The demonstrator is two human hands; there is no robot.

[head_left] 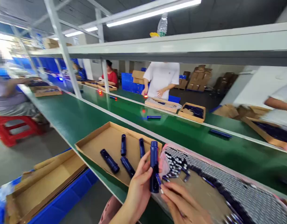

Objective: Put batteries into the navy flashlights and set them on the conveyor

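Four blue tubes lie in the tray. My left hand grips a fifth tube upright; my right hand pinches one slim cylinder

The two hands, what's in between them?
In the head view, a dark blue tube: the left hand holds it, and the right hand holds a small slim piece by it.

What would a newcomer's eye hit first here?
Probably the dark blue tube in the left hand, low centre, with the right hand pinching a slim cylinder at its side. Next, the packed silver-grey rows at lower right, beside the cardboard tray of similar tubes. The bright red stool stands out far left.
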